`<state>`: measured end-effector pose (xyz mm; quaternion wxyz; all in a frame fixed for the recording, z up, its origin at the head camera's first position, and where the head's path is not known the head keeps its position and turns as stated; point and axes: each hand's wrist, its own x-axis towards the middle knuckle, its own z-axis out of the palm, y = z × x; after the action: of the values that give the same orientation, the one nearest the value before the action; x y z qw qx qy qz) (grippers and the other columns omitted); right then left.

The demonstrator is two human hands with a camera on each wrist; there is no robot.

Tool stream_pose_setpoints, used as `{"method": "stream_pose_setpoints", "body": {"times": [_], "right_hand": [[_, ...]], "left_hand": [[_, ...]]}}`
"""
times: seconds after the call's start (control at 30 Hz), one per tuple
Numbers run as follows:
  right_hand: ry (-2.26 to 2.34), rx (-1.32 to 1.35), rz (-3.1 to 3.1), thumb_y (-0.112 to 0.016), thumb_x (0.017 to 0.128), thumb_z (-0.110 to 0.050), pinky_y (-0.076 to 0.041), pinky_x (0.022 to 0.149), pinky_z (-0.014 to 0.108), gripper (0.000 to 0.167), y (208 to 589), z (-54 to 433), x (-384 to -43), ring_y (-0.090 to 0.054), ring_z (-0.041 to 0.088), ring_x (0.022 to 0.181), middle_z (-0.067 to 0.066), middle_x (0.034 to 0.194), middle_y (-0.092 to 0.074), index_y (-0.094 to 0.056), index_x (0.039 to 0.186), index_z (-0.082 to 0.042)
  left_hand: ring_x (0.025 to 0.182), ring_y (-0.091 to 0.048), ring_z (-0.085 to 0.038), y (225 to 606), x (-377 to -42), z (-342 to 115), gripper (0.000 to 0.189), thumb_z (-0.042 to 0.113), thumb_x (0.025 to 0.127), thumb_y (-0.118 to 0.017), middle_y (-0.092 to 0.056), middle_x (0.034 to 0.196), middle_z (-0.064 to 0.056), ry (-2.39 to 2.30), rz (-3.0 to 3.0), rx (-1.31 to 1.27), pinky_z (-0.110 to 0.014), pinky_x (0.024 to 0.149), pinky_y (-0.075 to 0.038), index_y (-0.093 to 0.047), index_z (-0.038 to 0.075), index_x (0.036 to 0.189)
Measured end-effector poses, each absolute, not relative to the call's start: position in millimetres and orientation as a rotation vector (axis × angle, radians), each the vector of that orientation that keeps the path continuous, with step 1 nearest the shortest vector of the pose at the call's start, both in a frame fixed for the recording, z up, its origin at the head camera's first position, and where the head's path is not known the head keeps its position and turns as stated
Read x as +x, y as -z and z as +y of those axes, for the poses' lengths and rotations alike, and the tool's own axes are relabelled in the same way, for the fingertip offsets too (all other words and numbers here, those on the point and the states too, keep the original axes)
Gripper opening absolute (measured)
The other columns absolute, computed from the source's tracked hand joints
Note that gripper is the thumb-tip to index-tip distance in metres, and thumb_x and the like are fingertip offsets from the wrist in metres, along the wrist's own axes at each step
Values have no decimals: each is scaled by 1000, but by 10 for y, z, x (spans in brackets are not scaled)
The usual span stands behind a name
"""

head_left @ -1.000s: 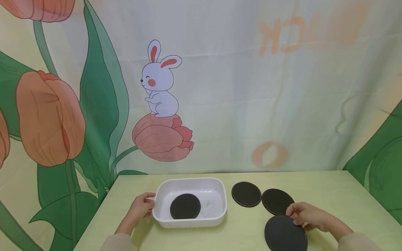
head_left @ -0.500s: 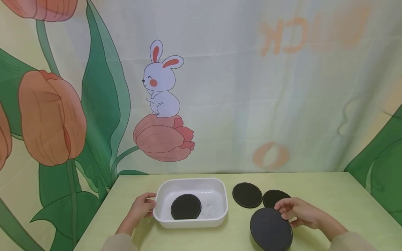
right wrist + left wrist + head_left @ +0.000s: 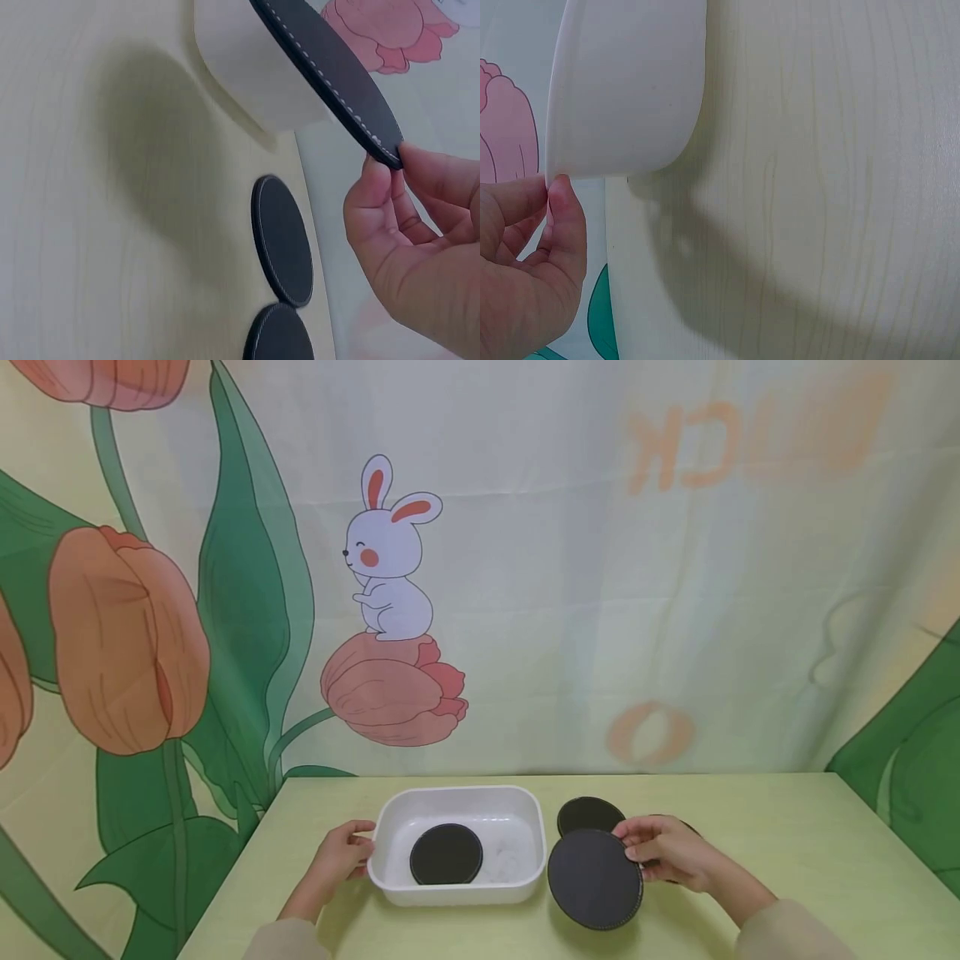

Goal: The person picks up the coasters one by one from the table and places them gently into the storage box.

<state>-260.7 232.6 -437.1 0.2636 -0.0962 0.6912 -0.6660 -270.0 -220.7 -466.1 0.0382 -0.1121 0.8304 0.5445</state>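
Observation:
My right hand (image 3: 671, 852) pinches a round black coaster (image 3: 596, 878) by its edge and holds it above the table, just right of the white tray (image 3: 457, 896). White stitching runs along that coaster's rim in the right wrist view. Another black coaster (image 3: 446, 854) lies inside the tray, toward its left half. At the tray's left end my left hand (image 3: 341, 853) grips the rim between thumb and fingers, as the left wrist view (image 3: 536, 255) also shows. Two more coasters lie on the table: one (image 3: 283, 240) near the tray, the other (image 3: 281, 337) partly hidden behind my right hand in the head view.
The pale wood-grain table (image 3: 810, 860) reaches back to a hanging cloth (image 3: 540, 610) printed with tulips and a rabbit. The two coasters on the table lie edge to edge behind the held one.
My right hand has lifted the coaster off the table's front right and carried it left toward the tray. My left hand has stayed at the tray's rim.

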Motion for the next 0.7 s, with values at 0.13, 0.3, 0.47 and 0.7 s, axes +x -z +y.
{"method": "stream_pose_setpoints", "body": {"times": [0.13,0.3,0.47,0.7], "right_hand": [[1826,-242,1881,-57,80,-2,-48,58,21,21,4369,2159,-2653,-55,8,67,-4,81,-56,-58,101,-7],[1856,-229,1903,-58,80,-2,-49,59,22,22,4373,1950,-2690,-56,9,68,-1,83,-56,-57,102,-5],[1896,-242,1851,-56,80,1,-48,57,20,21,4359,1739,-2704,-56,9,64,-2,81,-58,-57,101,-4],[1920,-248,1846,-56,80,2,-47,54,18,24,4340,1479,-2717,-54,7,60,-2,79,-57,-55,104,1]], "left_hand": [[71,-56,-18,4655,-2689,-2207,32,1,86,-48,-53,90,-15,-1682,2551,-324,-26,57,-49,-47,-3,117],[71,-56,-18,4641,-2680,-2201,32,0,86,-48,-53,89,-14,-1682,2551,-321,-26,56,-49,-47,-4,118],[73,-56,-19,4636,-2683,-2201,33,1,86,-48,-52,89,-12,-1661,2549,-353,-25,57,-49,-47,-3,118],[73,-56,-19,4638,-2687,-2202,32,0,86,-48,-52,89,-13,-1658,2550,-356,-26,57,-49,-47,-3,118]]}}
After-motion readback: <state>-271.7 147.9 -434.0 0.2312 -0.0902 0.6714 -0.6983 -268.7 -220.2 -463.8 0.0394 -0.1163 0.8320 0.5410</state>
